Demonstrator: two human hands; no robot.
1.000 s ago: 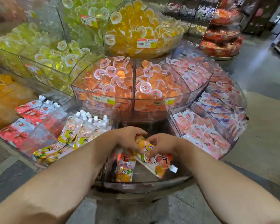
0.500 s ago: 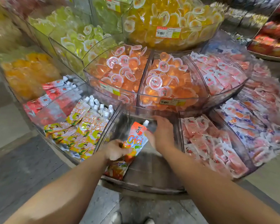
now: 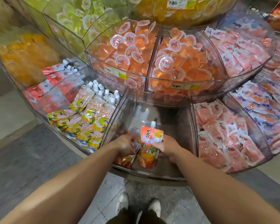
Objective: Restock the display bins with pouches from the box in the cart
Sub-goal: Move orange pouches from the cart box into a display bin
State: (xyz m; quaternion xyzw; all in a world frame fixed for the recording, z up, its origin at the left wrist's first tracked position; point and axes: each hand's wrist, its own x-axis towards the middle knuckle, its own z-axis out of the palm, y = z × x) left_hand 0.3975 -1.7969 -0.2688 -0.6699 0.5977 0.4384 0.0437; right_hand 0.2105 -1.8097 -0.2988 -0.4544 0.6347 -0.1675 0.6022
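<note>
Both hands reach into a clear, nearly bare display bin (image 3: 152, 174) on the lowest tier in front of me. My right hand (image 3: 167, 147) grips an orange spouted pouch (image 3: 149, 143) by its right edge, standing it upright with the white cap on top. My left hand (image 3: 126, 145) is closed over a second orange pouch (image 3: 124, 160) that lies at the bin's left front. The box and the cart are out of view.
A bin of yellow-orange spouted pouches (image 3: 87, 115) sits to the left and a bin of pink packets (image 3: 223, 133) to the right. Above, a tier holds orange jelly cups (image 3: 152, 54). My shoes (image 3: 139, 206) stand on the floor tiles below the display.
The view has dropped and drawn closer to the bin. My hands have pulled the orange pouch back toward the bin's front and stood it upright; my left hand has shifted onto the lower pouch.
</note>
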